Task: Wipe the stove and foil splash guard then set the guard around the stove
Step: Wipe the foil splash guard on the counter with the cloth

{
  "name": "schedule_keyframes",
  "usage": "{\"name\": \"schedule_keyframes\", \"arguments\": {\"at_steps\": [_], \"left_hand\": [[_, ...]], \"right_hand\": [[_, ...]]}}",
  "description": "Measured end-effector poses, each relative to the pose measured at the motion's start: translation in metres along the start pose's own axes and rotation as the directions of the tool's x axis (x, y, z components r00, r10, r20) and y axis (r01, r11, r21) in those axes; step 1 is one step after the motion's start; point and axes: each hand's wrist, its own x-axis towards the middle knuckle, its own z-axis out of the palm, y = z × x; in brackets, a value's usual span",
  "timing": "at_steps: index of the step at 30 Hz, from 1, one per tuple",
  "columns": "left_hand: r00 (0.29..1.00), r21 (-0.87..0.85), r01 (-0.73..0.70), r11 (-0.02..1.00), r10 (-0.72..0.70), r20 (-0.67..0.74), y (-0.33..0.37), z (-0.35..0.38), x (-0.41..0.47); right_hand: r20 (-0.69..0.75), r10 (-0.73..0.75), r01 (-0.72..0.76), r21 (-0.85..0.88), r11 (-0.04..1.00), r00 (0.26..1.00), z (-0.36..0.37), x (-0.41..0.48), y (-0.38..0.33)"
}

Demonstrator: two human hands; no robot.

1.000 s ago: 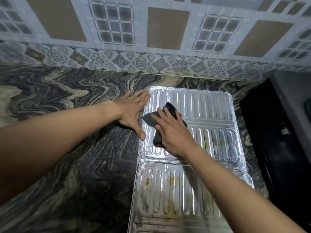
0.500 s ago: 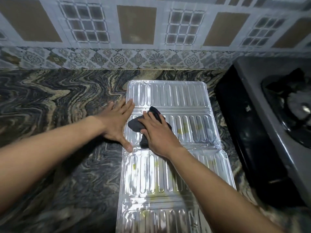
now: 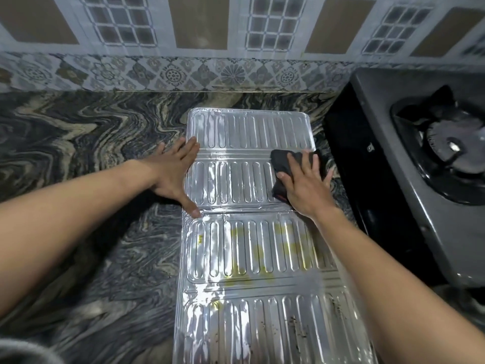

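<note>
The ribbed foil splash guard (image 3: pixel 249 248) lies flat and unfolded on the counter, running from near the wall toward me. Yellow stains mark its middle panel and dark specks its near panel. My left hand (image 3: pixel 174 174) rests flat, fingers spread, pressing on the guard's left edge. My right hand (image 3: pixel 305 183) presses a dark cloth (image 3: pixel 282 161) onto the guard's right edge at the second panel. The grey gas stove (image 3: pixel 409 158) with its black burner (image 3: pixel 451 151) stands to the right of the guard.
The dark marbled counter (image 3: pixel 86 158) spreads to the left. A patterned tiled wall (image 3: pixel 199 46) runs along the back. A narrow dark gap separates the guard from the stove's black side (image 3: pixel 359 164).
My right hand has slid the cloth across the second panel from its left side to its right edge. The view has shifted right and down, bringing more of the stove and guard into sight.
</note>
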Motion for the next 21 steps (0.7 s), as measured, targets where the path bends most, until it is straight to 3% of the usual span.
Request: {"name": "schedule_keyframes", "arguments": {"at_steps": [6, 10, 15, 18, 21], "left_hand": [[1.000, -0.007, 0.001, 1.000, -0.001, 0.007, 0.000, -0.001, -0.002], [1.000, -0.007, -0.007, 1.000, 0.007, 0.001, 0.001, -0.002, -0.003], [1.000, -0.004, 0.004, 1.000, -0.004, 0.001, 0.003, -0.002, -0.003], [1.000, -0.007, 0.002, 1.000, -0.002, 0.002, 0.003, -0.002, -0.003], [1.000, -0.016, 0.001, 1.000, -0.001, -0.018, 0.003, -0.001, -0.006]], "right_hand": [[0.005, -0.044, 0.044, -0.001, 0.999, 0.999, -0.016, -0.011, 0.003], [0.105, -0.056, 0.064, -0.075, 0.995, 0.993, -0.029, -0.019, 0.005], [0.227, -0.040, 0.040, 0.009, 0.999, 0.973, -0.027, -0.043, -0.003], [0.109, -0.054, 0.053, 0.014, 0.999, 0.993, -0.004, -0.075, -0.015], [-0.047, -0.055, 0.050, -0.101, 0.994, 0.997, 0.020, -0.089, -0.019]]}}
